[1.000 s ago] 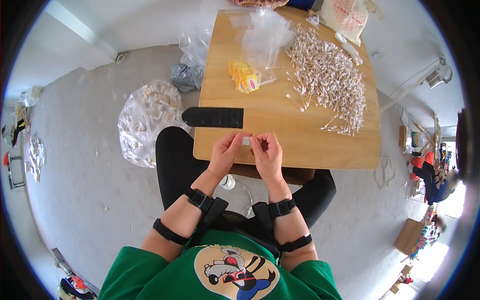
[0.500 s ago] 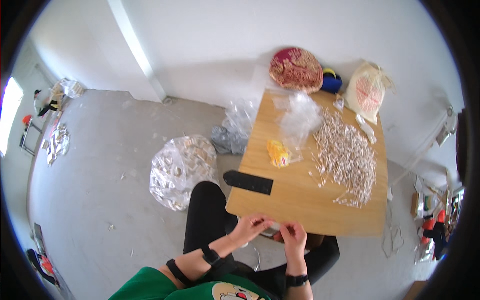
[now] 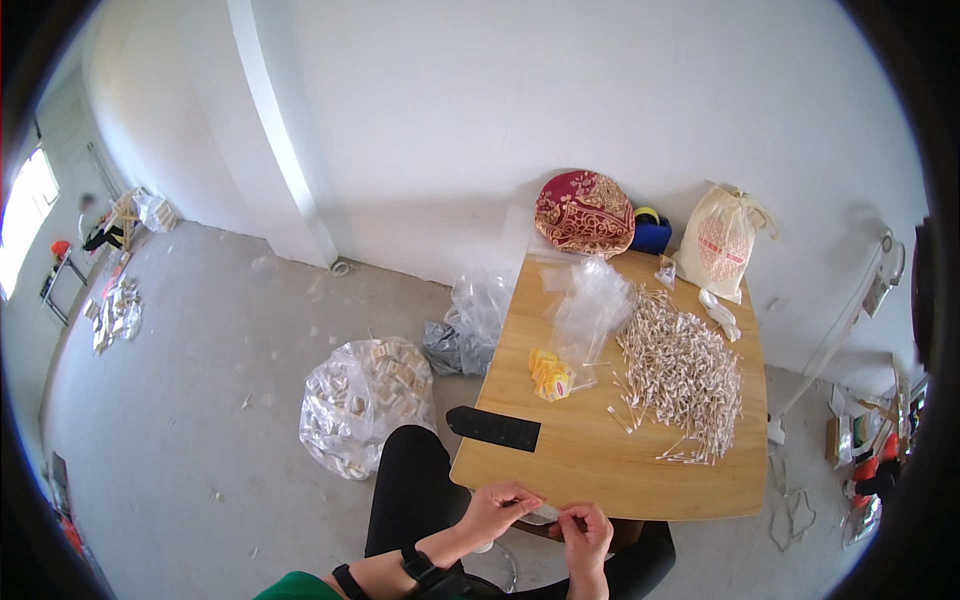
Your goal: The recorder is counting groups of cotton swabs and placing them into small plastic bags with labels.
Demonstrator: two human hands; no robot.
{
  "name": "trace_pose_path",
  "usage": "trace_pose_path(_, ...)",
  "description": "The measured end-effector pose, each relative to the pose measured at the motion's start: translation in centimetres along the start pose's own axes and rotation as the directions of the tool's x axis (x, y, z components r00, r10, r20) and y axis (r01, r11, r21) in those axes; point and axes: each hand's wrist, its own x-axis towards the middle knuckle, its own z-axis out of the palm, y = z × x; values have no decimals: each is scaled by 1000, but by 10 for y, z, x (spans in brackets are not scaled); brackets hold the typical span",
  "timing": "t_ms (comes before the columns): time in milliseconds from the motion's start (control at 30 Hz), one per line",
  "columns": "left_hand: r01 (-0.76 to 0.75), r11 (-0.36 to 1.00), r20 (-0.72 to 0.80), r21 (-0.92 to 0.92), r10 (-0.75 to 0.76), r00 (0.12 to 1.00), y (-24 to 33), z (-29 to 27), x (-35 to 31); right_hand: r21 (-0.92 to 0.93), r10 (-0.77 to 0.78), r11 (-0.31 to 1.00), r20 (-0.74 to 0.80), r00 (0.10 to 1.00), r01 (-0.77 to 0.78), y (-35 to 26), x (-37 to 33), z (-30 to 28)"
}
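A small, pale, see-through plastic piece (image 3: 542, 516) is stretched between two bare hands, just off the near edge of a wooden surface (image 3: 610, 485). It looks thin and slick: it could drop out of reach if either grip slackened, or tear if the two pulled unevenly. The left hand (image 3: 492, 513) has its fingers closed in a pinch on one end; the right hand (image 3: 587, 534), fingers curled, pinches the other (from here I can't make out whether anything is inside). Farther out lie a black strip (image 3: 493, 429), yellow packets (image 3: 549, 376), a heap of cotton swabs (image 3: 682, 375) and clear bags (image 3: 592, 308).
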Motion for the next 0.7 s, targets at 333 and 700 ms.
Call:
trace_pose_path(333,-89,991,14,95,88,996,12,6,4,-344,-275,897,54,960,277,-19,7,9)
trace_pose_path(700,-339,891,25,303,348,937,15,6,11,-403,-259,877,63,964,261,-19,14,19)
